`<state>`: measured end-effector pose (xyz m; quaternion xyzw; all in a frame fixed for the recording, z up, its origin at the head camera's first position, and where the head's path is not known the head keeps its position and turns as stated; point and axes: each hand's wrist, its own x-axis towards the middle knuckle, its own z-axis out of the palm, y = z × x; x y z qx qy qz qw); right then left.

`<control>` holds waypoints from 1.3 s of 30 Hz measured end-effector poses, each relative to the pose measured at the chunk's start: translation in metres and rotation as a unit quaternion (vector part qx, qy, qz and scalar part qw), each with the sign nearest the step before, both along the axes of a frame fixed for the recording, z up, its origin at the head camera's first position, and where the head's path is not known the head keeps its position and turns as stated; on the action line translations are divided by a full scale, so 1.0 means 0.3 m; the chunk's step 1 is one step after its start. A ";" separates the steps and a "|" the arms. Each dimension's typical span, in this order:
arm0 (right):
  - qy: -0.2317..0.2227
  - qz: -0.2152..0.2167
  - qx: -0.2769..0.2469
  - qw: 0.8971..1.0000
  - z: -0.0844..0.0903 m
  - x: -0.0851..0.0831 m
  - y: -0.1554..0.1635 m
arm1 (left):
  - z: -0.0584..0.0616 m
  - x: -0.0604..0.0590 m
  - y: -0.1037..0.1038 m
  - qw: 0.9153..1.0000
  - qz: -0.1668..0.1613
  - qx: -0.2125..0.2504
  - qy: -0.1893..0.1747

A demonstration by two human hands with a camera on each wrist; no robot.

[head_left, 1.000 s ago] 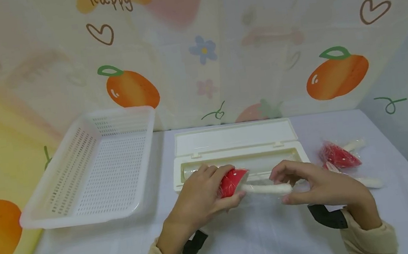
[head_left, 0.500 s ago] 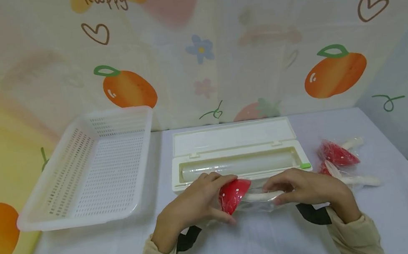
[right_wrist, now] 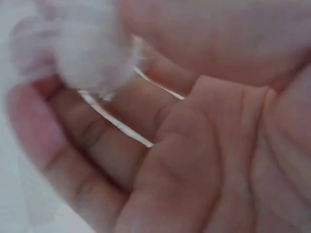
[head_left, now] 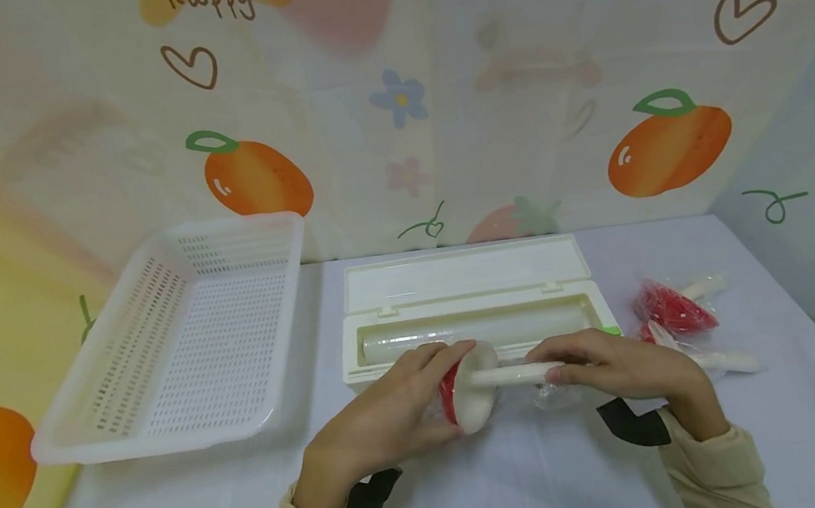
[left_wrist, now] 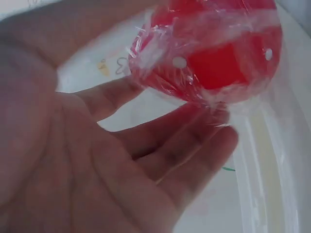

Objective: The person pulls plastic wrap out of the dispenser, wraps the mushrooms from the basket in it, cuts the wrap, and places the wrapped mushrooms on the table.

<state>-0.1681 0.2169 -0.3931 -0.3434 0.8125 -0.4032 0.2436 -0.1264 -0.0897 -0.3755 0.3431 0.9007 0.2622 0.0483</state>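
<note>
A toy mushroom (head_left: 515,375) is held sideways between both hands, in front of the white box. My left hand (head_left: 385,424) grips its red cap, with thumb and fingers on opposite sides of the rim. The white underside of the cap faces right in the head view. Clear film wraps the white-dotted cap (left_wrist: 218,63) in the left wrist view. On the other side, my right hand (head_left: 612,365) pinches the free end of the white stem. That stem end (right_wrist: 92,48) looks blurred in the right wrist view. Some loose clear film (head_left: 555,395) hangs below the right fingers.
Behind the hands stands an open white plastic-wrap dispenser (head_left: 462,273) with a film roll (head_left: 477,331) inside. A white perforated basket (head_left: 48,446) stands left. Film-wrapped toy mushrooms (head_left: 674,307) lie at the right. A patterned cloth (head_left: 363,125) hangs behind the table.
The mushroom has turned, so its cap's white underside now shows instead of the red dome. My right fingers have closed in on the stem end. The film roll was partly hidden at first.
</note>
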 end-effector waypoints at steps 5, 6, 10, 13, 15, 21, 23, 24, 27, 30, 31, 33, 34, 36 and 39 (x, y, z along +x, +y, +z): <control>-0.002 0.000 -0.029 1.000 -0.018 -0.008 0.006 | -0.024 -0.001 0.018 1.000 0.024 -0.004 -0.016; 0.002 -0.007 -0.029 1.000 -0.019 -0.007 0.007 | -0.033 -0.004 0.024 1.000 0.028 -0.009 -0.002; 0.001 -0.055 -0.035 0.998 -0.021 -0.005 0.006 | -0.062 -0.027 0.044 0.997 0.033 -0.008 0.065; -0.011 -0.089 -0.056 0.994 -0.026 -0.010 0.002 | -0.070 -0.045 0.039 0.998 0.040 0.014 0.051; -0.013 -0.105 -0.080 0.991 -0.035 -0.020 0.001 | -0.070 -0.055 0.032 0.998 0.044 0.032 0.026; -0.014 -0.098 -0.135 0.986 -0.079 -0.061 0.013 | -0.084 -0.080 0.019 0.995 0.042 0.088 -0.015; -0.018 -0.091 -0.144 0.985 -0.090 -0.071 0.019 | -0.092 -0.090 0.017 0.993 0.041 0.109 -0.030; -0.018 -0.087 -0.148 0.985 -0.095 -0.075 0.021 | -0.095 -0.094 0.015 0.991 0.044 0.118 -0.039; -0.016 -0.091 -0.150 0.984 -0.103 -0.083 0.024 | -0.104 -0.105 0.010 0.986 0.054 0.145 -0.064; -0.016 -0.102 -0.146 0.984 -0.109 -0.084 0.025 | -0.112 -0.113 0.008 0.981 0.066 0.168 -0.076; -0.018 -0.107 -0.145 0.984 -0.109 -0.084 0.024 | -0.116 -0.115 0.008 0.979 0.070 0.175 -0.076; -0.023 -0.110 -0.146 0.983 -0.113 -0.084 0.024 | -0.124 -0.120 0.011 0.976 0.075 0.190 -0.072; -0.024 -0.111 -0.147 0.983 -0.114 -0.084 0.026 | -0.127 -0.121 0.012 0.975 0.079 0.197 -0.070; -0.024 -0.110 -0.152 0.982 -0.116 -0.084 0.028 | -0.134 -0.124 0.017 0.972 0.082 0.211 -0.066; -0.023 -0.100 -0.168 0.980 -0.119 -0.087 0.032 | -0.141 -0.127 0.024 0.964 0.085 0.241 -0.073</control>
